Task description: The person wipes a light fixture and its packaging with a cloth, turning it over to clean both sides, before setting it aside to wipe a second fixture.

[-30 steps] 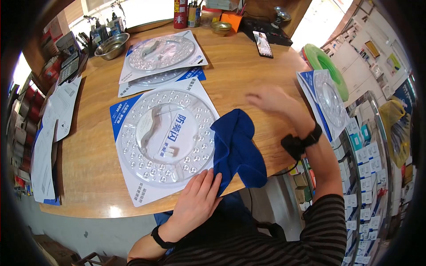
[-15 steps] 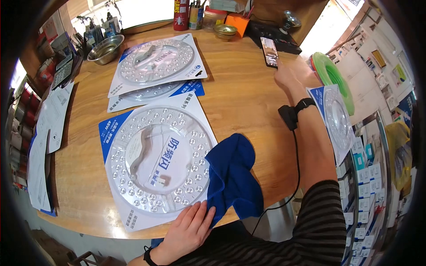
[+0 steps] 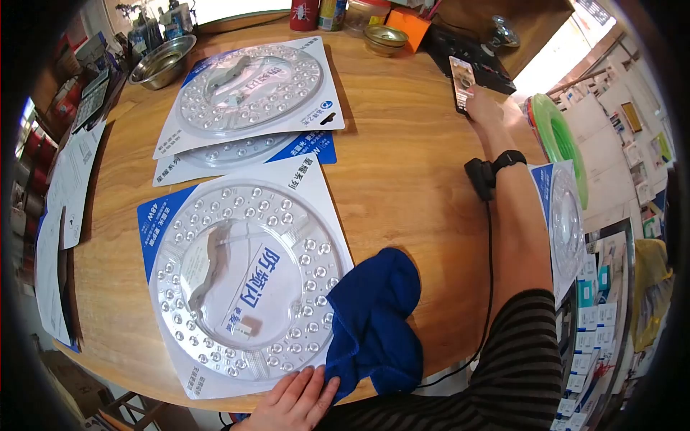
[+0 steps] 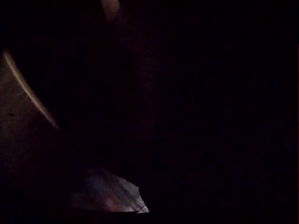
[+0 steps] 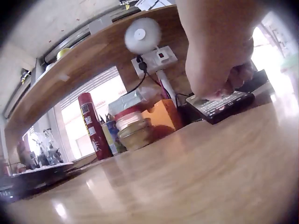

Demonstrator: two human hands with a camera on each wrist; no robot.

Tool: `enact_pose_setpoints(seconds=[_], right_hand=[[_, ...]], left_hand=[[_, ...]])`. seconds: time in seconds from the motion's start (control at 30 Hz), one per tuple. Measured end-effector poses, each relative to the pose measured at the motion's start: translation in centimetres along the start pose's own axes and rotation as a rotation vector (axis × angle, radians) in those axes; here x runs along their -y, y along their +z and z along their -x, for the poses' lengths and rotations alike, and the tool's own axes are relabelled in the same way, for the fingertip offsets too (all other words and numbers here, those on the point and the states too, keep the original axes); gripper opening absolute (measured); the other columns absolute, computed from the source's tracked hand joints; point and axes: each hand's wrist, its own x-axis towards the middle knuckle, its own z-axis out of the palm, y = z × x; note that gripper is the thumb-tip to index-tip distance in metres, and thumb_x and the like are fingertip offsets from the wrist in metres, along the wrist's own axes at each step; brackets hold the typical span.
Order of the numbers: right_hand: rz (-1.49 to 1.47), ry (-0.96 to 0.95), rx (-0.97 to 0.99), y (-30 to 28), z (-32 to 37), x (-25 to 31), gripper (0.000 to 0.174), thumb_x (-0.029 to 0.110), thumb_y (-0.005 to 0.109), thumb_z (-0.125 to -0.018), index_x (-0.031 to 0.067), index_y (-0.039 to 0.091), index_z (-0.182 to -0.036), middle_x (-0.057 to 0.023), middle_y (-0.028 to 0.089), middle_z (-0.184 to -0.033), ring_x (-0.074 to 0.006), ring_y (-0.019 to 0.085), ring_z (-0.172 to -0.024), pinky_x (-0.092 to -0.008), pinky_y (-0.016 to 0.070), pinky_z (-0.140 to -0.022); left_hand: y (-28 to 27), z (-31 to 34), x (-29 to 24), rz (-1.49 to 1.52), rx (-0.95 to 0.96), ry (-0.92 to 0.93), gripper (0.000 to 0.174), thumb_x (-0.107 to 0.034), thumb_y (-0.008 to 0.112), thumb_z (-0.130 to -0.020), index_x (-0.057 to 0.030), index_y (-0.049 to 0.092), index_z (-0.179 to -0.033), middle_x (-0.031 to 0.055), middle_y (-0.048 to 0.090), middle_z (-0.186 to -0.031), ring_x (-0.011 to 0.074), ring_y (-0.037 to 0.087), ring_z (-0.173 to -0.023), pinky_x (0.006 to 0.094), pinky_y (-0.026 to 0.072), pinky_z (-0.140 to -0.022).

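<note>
My left hand (image 3: 296,402) lies with straight fingers on the lower edge of a large clear-plastic package (image 3: 316,194) with a ring of round lenses, its fingertips beside a crumpled blue cloth (image 3: 377,323). At the back right, my right hand (image 3: 486,108) touches the screen of a phone (image 3: 461,72) lying on the table. From the right wrist view, that hand (image 5: 217,51) hangs over the phone (image 5: 226,108), some fingers partly hidden. The left wrist view is almost wholly dark.
Two similar packages (image 3: 248,90) overlap behind the large one. Metal bowls (image 3: 164,63), a red can (image 3: 303,14) and an orange box (image 3: 407,27) stand at the back. Green coiled tubing (image 3: 559,136) and another package (image 3: 566,215) are at the right; a cable (image 3: 490,273) trails from the right wrist.
My right hand has reached across to the phone and now touches its screen. My left hand stays at the package's edge. The head view has shifted, so the table things appear lower.
</note>
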Motion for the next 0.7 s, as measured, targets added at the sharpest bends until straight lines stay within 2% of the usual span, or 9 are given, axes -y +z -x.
enact_pose_setpoints(seconds=[0.07, 0.13, 0.17, 0.23, 0.5, 0.57, 0.63, 0.67, 0.7], right_hand=[[-0.012, -0.015, -0.039, 0.2, -0.8, -0.2, 0.049, 0.021, 0.047, -0.086, 0.0230, 0.048, -0.135, -0.0200, 0.061, -0.120, -0.0368, 0.059, -0.112, -0.0476, 0.0453, -0.093], [-0.022, -0.024, -0.075, 0.2, -0.7, -0.2, 0.056, 0.020, 0.050, -0.083, 0.0238, 0.044, -0.139, -0.0221, 0.061, -0.120, -0.0374, 0.058, -0.112, -0.0479, 0.0458, -0.092], [-0.046, 0.015, -0.078, -0.2, -0.5, 0.1, 0.058, 0.022, 0.051, -0.084, 0.0243, 0.040, -0.141, -0.0215, 0.060, -0.121, -0.0377, 0.058, -0.113, -0.0480, 0.0458, -0.092], [-0.070, 0.056, -0.084, -0.4, -0.2, 0.3, 0.062, 0.023, 0.052, -0.084, 0.0249, 0.036, -0.144, -0.0209, 0.060, -0.123, -0.0380, 0.058, -0.113, -0.0481, 0.0458, -0.092], [-0.163, 0.092, -0.099, 0.0, 1.8, 0.6, 0.062, 0.031, 0.051, -0.087, 0.0276, 0.030, -0.145, -0.0186, 0.059, -0.125, -0.0356, 0.058, -0.113, -0.0472, 0.0460, -0.092], [-0.207, 0.084, -0.114, -0.3, 2.4, 1.0, 0.060, 0.032, 0.051, -0.087, 0.0276, 0.033, -0.144, -0.0180, 0.060, -0.125, -0.0357, 0.058, -0.113, -0.0473, 0.0458, -0.092], [-0.255, 0.073, -0.133, -0.9, 2.7, 1.6, 0.059, 0.034, 0.051, -0.087, 0.0276, 0.035, -0.143, -0.0174, 0.060, -0.124, -0.0358, 0.058, -0.113, -0.0474, 0.0457, -0.092], [-0.280, 0.014, -0.091, -1.2, 2.7, 1.9, 0.054, 0.036, 0.052, -0.086, 0.0263, 0.042, -0.139, -0.0161, 0.061, -0.123, -0.0353, 0.058, -0.113, -0.0471, 0.0456, -0.092], [-0.305, -0.044, -0.048, -1.5, 2.9, 2.1, 0.051, 0.038, 0.053, -0.086, 0.0250, 0.049, -0.134, -0.0148, 0.062, -0.122, -0.0347, 0.059, -0.112, -0.0468, 0.0455, -0.092]], left_hand=[[0.0, 0.3, 0.0, -0.008, 0.014, 0.001, 0.038, -0.014, 0.059, -0.086, -0.0031, 0.060, -0.122, 0.0174, 0.059, -0.123, 0.0298, 0.056, -0.112, 0.0395, 0.0464, -0.096], [-0.2, 0.7, 0.2, -0.073, 0.161, 0.064, 0.054, -0.028, 0.072, -0.074, -0.0061, 0.061, -0.122, 0.0170, 0.058, -0.119, 0.0302, 0.056, -0.108, 0.0403, 0.0456, -0.095], [-0.1, 0.5, 0.1, -0.071, 0.164, 0.066, 0.054, -0.028, 0.072, -0.074, -0.0061, 0.061, -0.122, 0.0170, 0.058, -0.119, 0.0302, 0.056, -0.108, 0.0403, 0.0456, -0.095], [0.1, 0.0, -0.1, -0.026, 0.004, 0.006, 0.038, -0.014, 0.058, -0.087, -0.0036, 0.060, -0.122, 0.0175, 0.059, -0.122, 0.0297, 0.056, -0.112, 0.0397, 0.0466, -0.096], [0.3, 0.2, -0.2, -0.002, 0.008, -0.007, 0.042, -0.017, 0.062, -0.084, -0.0024, 0.059, -0.123, 0.0175, 0.058, -0.124, 0.0308, 0.055, -0.115, 0.0412, 0.0455, -0.097], [0.3, 0.0, -0.3, 0.004, 0.005, -0.009, 0.044, -0.017, 0.063, -0.083, -0.0013, 0.058, -0.124, 0.0176, 0.057, -0.125, 0.0312, 0.053, -0.116, 0.0422, 0.0447, -0.098], [0.2, -0.5, -0.4, 0.041, -0.086, -0.052, 0.035, -0.011, 0.061, -0.085, -0.0093, 0.063, -0.121, 0.0169, 0.063, -0.110, 0.0275, 0.062, -0.095, 0.0378, 0.0523, -0.083], [-0.1, 0.1, -0.4, -0.009, 0.121, -0.032, 0.055, -0.030, 0.072, -0.073, -0.0067, 0.061, -0.122, 0.0173, 0.058, -0.118, 0.0305, 0.056, -0.108, 0.0411, 0.0458, -0.095], [-0.2, 0.2, -0.3, -0.013, 0.120, -0.031, 0.055, -0.030, 0.072, -0.073, -0.0067, 0.061, -0.122, 0.0173, 0.058, -0.118, 0.0305, 0.056, -0.108, 0.0411, 0.0458, -0.095]])
